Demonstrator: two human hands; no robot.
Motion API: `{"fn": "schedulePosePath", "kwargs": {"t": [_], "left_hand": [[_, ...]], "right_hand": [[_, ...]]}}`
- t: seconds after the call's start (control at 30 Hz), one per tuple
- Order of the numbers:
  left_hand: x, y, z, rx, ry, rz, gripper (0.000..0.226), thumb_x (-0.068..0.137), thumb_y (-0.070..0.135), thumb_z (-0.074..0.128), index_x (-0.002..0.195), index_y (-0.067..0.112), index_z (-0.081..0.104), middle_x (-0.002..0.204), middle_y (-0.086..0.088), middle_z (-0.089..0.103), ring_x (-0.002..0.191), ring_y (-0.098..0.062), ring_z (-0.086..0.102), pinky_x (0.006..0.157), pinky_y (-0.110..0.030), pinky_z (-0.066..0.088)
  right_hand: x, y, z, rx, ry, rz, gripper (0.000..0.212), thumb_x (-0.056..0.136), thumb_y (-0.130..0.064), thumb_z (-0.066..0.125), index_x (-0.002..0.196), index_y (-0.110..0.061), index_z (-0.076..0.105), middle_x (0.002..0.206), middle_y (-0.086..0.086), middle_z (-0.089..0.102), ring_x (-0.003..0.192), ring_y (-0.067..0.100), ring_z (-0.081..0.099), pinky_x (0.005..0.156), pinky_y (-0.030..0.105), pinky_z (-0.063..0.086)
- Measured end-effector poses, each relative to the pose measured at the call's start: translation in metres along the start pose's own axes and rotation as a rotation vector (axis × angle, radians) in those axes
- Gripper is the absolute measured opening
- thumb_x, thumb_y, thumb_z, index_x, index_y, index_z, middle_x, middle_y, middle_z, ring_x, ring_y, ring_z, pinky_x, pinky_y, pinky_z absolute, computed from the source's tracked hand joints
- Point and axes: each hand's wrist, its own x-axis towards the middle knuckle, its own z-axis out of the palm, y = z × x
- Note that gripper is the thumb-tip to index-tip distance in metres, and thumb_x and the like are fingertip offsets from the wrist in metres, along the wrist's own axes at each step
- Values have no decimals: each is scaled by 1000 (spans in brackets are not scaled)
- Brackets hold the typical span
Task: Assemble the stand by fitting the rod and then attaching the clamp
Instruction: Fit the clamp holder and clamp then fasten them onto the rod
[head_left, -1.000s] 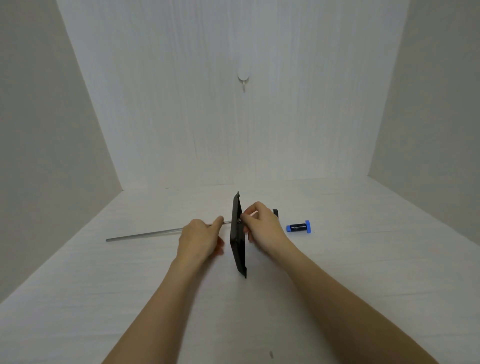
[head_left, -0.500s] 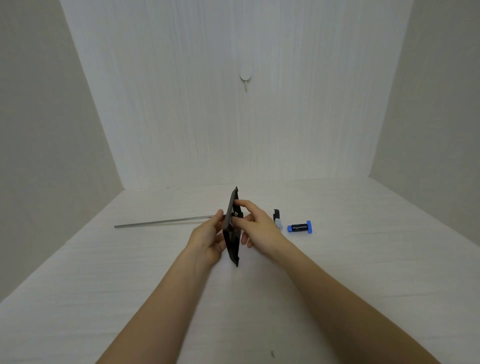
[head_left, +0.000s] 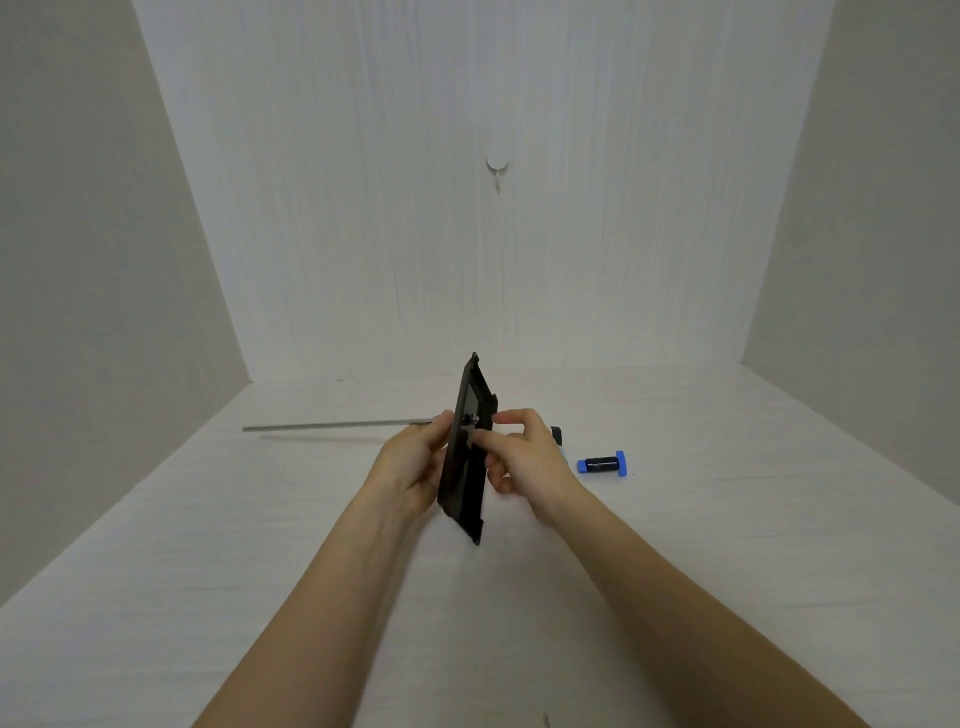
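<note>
base plate (head_left: 464, 457) now lifted off the surface (head_left: 727, 571), rod (head_left: 337, 426) fitted; left hand (head_left: 410, 467) holds it, right hand (head_left: 524, 457) fingers pinch the nut. clamp (head_left: 602, 463) waits.

rod (head_left: 337, 426) left of base plate (head_left: 465, 457), clamp (head_left: 602, 463) right

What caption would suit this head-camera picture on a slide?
Two hands hold a black base plate on edge above the table, a metal rod sticking out leftward; a blue-capped clamp waits nearby.
</note>
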Motion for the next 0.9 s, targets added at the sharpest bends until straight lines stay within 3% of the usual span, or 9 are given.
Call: {"fn": "schedulePosePath", "kwargs": {"t": [0.1,0.2,0.23,0.33,0.43,0.6,0.73,0.83,0.9], "left_hand": [[0,4,2,42,-2,120,24,95,17,53,103,-5,59,65,-6,69,54,-17,66,55,-29,55],[-3,9,4,37,-28,178,14,93,16,56,88,3,59,57,-3,69,48,-15,65,44,-24,52],[-4,10,4,33,-41,190,13,93,16,57,88,4,58,57,-3,69,49,-16,65,44,-25,52],[-6,14,5,62,-80,251,18,94,19,55,80,8,56,60,-3,69,52,-17,65,48,-27,55],[-8,18,6,126,-126,347,21,96,19,51,82,9,63,68,-3,71,60,-16,66,53,-25,55],[-9,21,5,282,-130,479,21,96,11,48,107,13,66,84,-5,70,74,-14,67,61,-18,53],[-7,16,5,431,-90,563,24,94,9,48,109,16,65,79,-1,69,77,-5,68,61,-11,48],[-5,8,6,580,-41,579,16,91,15,53,99,21,66,68,11,64,79,-11,68,55,-15,48],[-4,4,5,666,-46,604,12,90,10,54,92,16,64,67,8,60,80,-19,66,66,-25,49]], "right_hand": [[-2,-5,-3,97,17,54,36,87,-17,61,119,-14,43,62,6,50,46,14,41,42,21,34],[-3,-8,-4,74,2,36,20,92,-17,56,109,-8,54,61,6,50,44,14,40,43,22,32],[-4,-8,-4,44,-9,7,13,93,-17,53,98,-6,58,60,6,50,43,14,40,42,21,31],[-4,-7,-3,6,-8,-104,24,96,-16,49,77,-7,59,58,6,51,37,12,42,39,19,32],[-1,-5,-2,18,55,-210,22,95,-16,51,82,-7,66,59,8,60,42,13,56,45,22,45],[3,-2,-4,131,110,-297,16,91,-15,58,91,-7,72,77,9,75,72,20,73,71,25,59],[4,-6,-6,343,83,-171,19,84,6,54,88,0,71,84,16,75,83,26,73,73,27,60],[3,-8,-8,515,49,-10,12,84,-1,58,88,2,68,84,20,71,79,27,71,66,28,60],[2,-5,-9,450,13,19,16,86,-8,60,95,3,67,94,22,70,84,26,69,69,29,58]]}}
